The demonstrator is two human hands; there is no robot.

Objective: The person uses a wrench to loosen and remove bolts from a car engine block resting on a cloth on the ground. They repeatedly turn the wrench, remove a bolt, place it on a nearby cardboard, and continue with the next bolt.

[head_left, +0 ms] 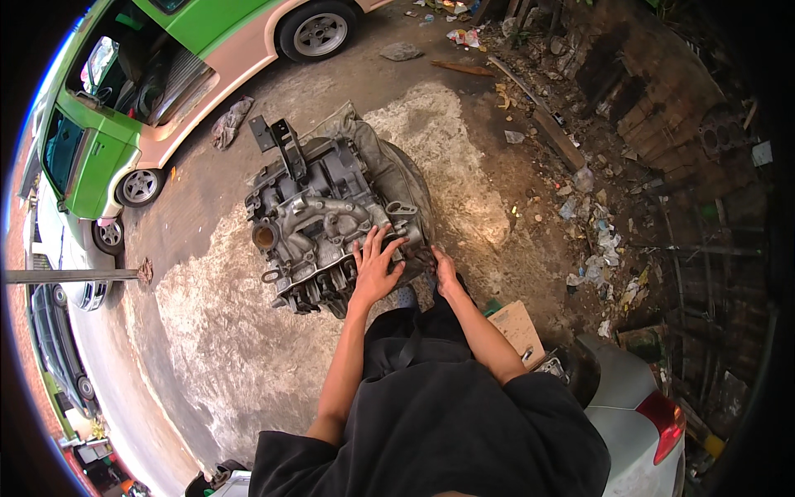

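A grey metal car engine (pixel 325 217) lies in front of me on a round support draped with a dirty grey cloth (pixel 383 161). My left hand (pixel 378 269) rests on its near edge, fingers spread over the metal beside the curved cast manifold (pixel 327 207). Against the engine's near right end is my right hand (pixel 445 272). Its fingers are partly hidden, so whether they grip anything does not show. A black bracket (pixel 290 149) stands up from the far side of the engine, and a round brownish opening (pixel 263 238) shows at its left.
A green and pink van (pixel 224 79) is parked at the far left. A silver car's rear (pixel 623 406) stands close behind me on the right, near a cardboard piece (pixel 517 330). Litter and planks (pixel 559 141) line the right side. A crumpled rag (pixel 232 123) lies near the van.
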